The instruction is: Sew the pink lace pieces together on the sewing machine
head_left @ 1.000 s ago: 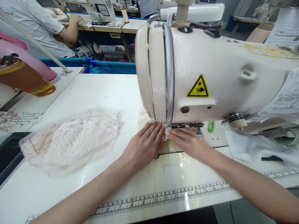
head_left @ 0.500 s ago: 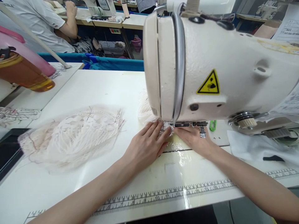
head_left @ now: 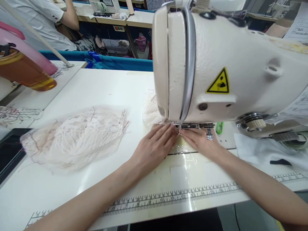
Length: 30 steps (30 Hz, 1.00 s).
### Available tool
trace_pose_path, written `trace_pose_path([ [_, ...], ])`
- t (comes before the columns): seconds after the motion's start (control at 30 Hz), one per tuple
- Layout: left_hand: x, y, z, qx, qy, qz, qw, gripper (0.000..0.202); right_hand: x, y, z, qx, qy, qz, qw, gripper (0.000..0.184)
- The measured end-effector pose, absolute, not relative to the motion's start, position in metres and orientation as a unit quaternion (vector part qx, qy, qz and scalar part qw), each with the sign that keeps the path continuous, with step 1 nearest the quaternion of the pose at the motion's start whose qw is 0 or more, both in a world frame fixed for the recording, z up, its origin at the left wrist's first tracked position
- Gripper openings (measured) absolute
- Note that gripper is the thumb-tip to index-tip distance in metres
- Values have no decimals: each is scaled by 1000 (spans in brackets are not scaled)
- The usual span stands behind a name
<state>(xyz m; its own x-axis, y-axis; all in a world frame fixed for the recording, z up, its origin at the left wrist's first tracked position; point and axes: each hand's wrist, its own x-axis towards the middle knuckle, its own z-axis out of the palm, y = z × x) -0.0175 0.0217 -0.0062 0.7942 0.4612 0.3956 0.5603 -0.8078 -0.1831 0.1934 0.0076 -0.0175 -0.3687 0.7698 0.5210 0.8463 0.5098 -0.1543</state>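
Head view: pale lace (head_left: 151, 112) is lying partly beneath the sewing machine (head_left: 216, 54), the left hand (head_left: 157, 143) pressing over it, the right hand (head_left: 204, 142) resting alongside; whether either grip is pinching, I cannot tell. Feeding is seemingly underway, calling for even guiding.

From here, both bare forearms (head_left: 98, 194) slant inward over the table's near edge (head_left: 204, 204); the left hand (head_left: 156, 144) lies palm down, fingers extended, just beside the right hand (head_left: 203, 140).

Bright indoor light, glare streaking the white tabletop (head_left: 115, 86), wide-angle stretch in the amber container (head_left: 26, 70) at left, background soft.
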Motion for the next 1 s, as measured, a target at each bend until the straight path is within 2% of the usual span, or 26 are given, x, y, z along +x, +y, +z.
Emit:
trace_pose_path([
  [0.13,-15,20,-8,-935,-263,-187,149,34,196,2,-21,-482,-834,-93,251,22],
  [0.4,-18,24,-3,-934,-286,-189,98,34,194,1,-14,-492,-843,-29,216,29],
  [0.7,-18,28,-3,-933,-283,-178,133,36,189,1,-13,-498,-838,-67,211,33],
  [1.0,-17,31,-4,-933,-298,-169,115,36,190,6,-19,-490,-843,-73,212,35],
])
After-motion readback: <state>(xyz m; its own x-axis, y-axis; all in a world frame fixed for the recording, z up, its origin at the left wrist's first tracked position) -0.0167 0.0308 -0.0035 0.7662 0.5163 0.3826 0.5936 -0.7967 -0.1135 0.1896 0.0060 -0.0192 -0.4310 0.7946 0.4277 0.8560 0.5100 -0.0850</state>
